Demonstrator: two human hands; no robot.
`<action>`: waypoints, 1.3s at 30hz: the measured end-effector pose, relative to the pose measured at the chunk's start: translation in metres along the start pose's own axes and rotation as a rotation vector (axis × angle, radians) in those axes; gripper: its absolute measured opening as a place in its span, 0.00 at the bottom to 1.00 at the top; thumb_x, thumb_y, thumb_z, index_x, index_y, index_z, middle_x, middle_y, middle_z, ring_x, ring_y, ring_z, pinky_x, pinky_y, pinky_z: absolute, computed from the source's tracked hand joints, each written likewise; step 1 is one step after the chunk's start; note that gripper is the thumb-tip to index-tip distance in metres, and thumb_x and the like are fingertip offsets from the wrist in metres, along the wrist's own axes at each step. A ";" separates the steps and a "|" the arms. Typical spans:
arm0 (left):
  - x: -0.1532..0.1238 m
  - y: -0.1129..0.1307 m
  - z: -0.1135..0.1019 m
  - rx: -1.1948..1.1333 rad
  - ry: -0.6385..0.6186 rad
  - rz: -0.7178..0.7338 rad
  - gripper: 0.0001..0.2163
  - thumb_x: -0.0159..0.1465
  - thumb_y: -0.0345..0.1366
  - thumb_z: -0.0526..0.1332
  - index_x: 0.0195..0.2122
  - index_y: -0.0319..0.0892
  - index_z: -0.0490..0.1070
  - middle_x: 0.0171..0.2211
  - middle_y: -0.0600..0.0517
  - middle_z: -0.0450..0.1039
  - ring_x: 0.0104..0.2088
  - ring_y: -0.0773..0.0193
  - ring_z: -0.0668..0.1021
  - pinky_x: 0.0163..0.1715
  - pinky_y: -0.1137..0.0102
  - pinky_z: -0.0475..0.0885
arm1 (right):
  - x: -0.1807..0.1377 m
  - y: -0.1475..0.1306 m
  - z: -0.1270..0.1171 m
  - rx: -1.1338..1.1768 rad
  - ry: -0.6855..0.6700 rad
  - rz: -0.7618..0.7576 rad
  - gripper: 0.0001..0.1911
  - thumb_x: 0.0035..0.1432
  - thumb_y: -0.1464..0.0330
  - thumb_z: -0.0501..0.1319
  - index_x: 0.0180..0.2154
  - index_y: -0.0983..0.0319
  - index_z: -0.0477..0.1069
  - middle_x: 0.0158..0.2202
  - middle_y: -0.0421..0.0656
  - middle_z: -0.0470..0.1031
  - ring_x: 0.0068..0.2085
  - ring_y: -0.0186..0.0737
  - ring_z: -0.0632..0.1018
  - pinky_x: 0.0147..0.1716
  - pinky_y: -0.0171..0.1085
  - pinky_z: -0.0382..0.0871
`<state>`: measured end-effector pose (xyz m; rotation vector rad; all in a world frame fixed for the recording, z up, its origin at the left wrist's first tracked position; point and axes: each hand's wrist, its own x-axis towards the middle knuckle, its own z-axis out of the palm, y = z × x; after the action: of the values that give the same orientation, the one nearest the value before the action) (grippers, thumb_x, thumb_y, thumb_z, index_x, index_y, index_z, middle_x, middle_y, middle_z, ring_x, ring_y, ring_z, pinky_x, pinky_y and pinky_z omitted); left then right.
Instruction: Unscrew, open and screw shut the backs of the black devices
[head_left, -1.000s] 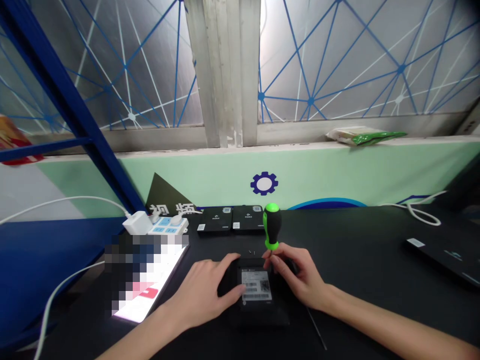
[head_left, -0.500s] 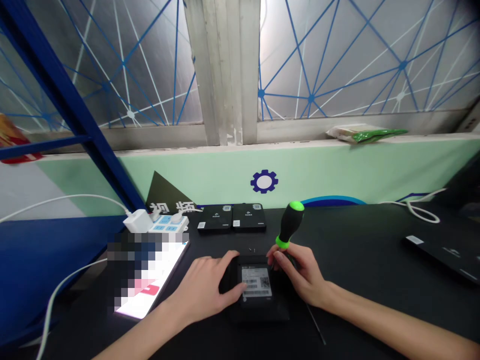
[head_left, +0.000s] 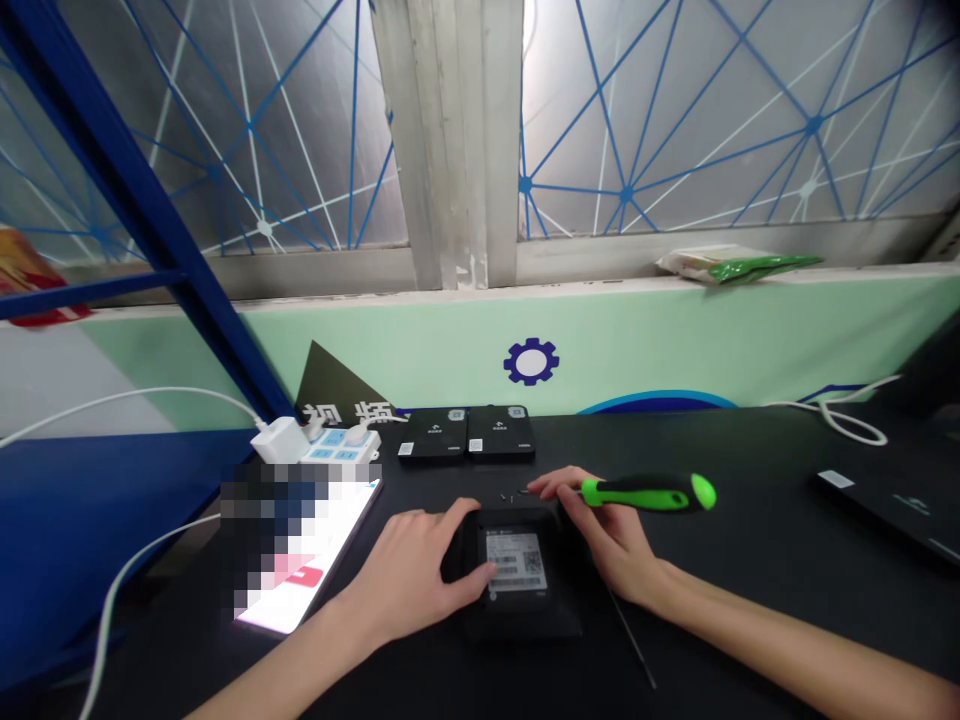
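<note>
A black labelled set-top-style box lies label-up on the dark counter, directly between the two hands. The left hand is spread wide over its left side, the thumb laid at the label's edge and the forefinger at the far left corner; the box seems to be steadied rather than gripped. In the right hand, a green-and-black screwdriver is pinched by closed fingers, held nearly level, with its tip brought just beside two tiny screws beyond the box's far edge.

The screws could easily be flicked away or lost against the dark surface if the tip were swept sideways. With so loose-looking a pinch, the heavy handle could tip the shaft off line. A thin dark rod shows below the right wrist; whether it is held or merely lying cannot be told, but it could be knocked by the forearm.
</note>
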<state>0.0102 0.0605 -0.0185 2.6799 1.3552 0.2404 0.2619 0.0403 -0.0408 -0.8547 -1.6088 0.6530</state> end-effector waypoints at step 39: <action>0.004 0.000 -0.001 -0.223 0.210 0.027 0.08 0.69 0.41 0.57 0.42 0.46 0.74 0.29 0.55 0.69 0.25 0.65 0.71 0.26 0.70 0.65 | 0.007 0.012 0.000 0.346 0.194 0.168 0.30 0.69 0.54 0.50 0.19 0.61 0.68 0.27 0.44 0.75 0.28 0.40 0.74 0.34 0.39 0.67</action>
<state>0.0120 0.0640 -0.0168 2.5444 1.2592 0.6521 0.2633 0.0531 -0.0464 -0.7736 -1.2130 0.9085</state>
